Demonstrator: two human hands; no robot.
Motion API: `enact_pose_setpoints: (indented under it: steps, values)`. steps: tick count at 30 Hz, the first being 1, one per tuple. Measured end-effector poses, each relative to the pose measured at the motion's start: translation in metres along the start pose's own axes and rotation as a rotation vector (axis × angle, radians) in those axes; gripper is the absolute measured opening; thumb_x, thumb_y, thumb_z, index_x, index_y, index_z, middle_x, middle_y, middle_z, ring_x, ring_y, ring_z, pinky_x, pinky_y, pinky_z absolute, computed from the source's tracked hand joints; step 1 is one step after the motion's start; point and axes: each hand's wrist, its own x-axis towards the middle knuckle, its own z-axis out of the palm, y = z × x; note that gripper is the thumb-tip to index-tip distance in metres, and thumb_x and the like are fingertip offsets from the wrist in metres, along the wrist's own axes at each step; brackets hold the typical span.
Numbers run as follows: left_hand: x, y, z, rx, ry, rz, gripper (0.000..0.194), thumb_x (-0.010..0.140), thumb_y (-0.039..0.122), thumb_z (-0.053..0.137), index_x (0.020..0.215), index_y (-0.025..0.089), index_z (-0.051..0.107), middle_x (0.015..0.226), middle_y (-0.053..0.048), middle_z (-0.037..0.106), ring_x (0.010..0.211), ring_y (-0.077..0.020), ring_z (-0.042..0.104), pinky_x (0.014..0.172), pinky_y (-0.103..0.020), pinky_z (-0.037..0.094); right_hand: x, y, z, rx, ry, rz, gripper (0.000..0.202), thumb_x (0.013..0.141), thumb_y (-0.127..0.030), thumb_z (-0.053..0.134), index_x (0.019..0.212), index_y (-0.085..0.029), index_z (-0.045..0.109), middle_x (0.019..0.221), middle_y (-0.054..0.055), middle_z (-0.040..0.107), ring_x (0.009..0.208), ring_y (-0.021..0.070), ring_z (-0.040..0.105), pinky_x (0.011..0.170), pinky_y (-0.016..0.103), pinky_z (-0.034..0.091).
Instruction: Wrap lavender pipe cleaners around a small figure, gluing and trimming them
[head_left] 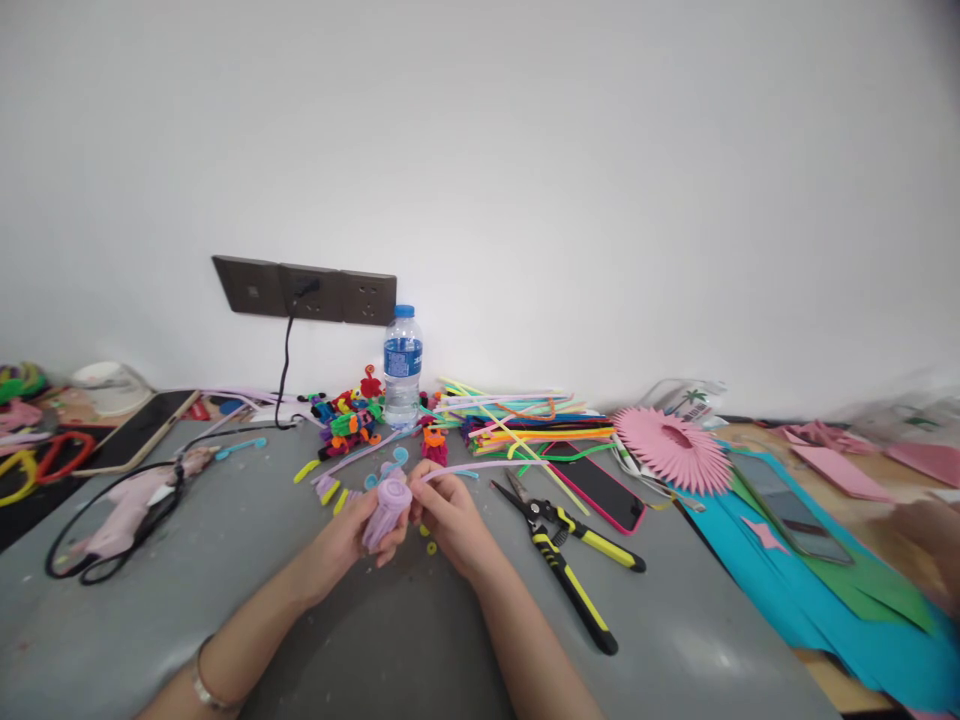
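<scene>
My left hand (346,540) is wrapped round a lilac coiled pipe-cleaner piece (388,508), its round spiral end turned upward. Close beside it, my right hand (450,515) pinches a lilac pipe cleaner (480,467) whose free end stretches out to the right. Fingertips of both hands nearly meet at the coiled piece. Behind the hands lie small blue coils (399,456) and short yellow pipe-cleaner bits (340,500). To the right, yellow-and-black cutters (562,540) rest with their jaws spread.
A water bottle (403,370) stands by the wall among colourful pipe-cleaner figures (349,420) and a pipe-cleaner bundle (525,425). At left is a corded pink glue gun (127,515). A phone (596,485), pink paper fan (670,450) and blue paper (757,580) lie right. Another person's hand (934,540) shows far right.
</scene>
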Motion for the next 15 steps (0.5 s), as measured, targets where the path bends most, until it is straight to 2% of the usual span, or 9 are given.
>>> enact_pose_setpoints:
  steps: [15]
  values:
    - [-0.0009, 0.002, 0.0009, 0.02, 0.018, -0.016, 0.063, 0.074, 0.079, 0.059, 0.074, 0.015, 0.059, 0.056, 0.004, 0.043, 0.051, -0.0103, 0.035, 0.053, -0.026, 0.036, -0.0004, -0.0019, 0.0004, 0.02, -0.001, 0.006, 0.039, 0.072, -0.052, 0.081, 0.074, -0.02, 0.059, 0.058, -0.005, 0.054, 0.051, 0.0091, 0.044, 0.052, 0.021, 0.032]
